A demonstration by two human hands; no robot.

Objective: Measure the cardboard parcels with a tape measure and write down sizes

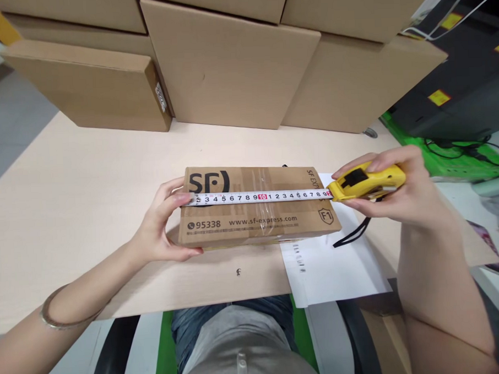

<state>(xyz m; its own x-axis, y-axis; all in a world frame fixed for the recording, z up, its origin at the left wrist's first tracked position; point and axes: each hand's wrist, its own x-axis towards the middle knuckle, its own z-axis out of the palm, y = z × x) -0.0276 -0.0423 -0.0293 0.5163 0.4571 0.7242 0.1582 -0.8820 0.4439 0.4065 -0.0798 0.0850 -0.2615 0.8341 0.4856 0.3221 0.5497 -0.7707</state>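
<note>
A small brown cardboard box [259, 222] printed with "SF" and a web address is in front of me above the table. Across its top face runs the white blade of a tape measure, pulled out from left to right. My left hand [164, 224] grips the box's left end, thumb pressing the blade's end down and the other fingers around the side and below. At the right end my right hand [402, 186] is closed around the yellow tape measure [367, 182], its mouth against the box edge. A black wrist strap [353, 235] hangs from the case.
Under the box's right side lies a white sheet of paper [336, 271] on the pale wooden table [87, 172]. Large flat cartons [227, 61] lean along the back, with a thinner carton [92, 86] at left. Dark equipment [456, 90] and black cables [458, 147] stand at right.
</note>
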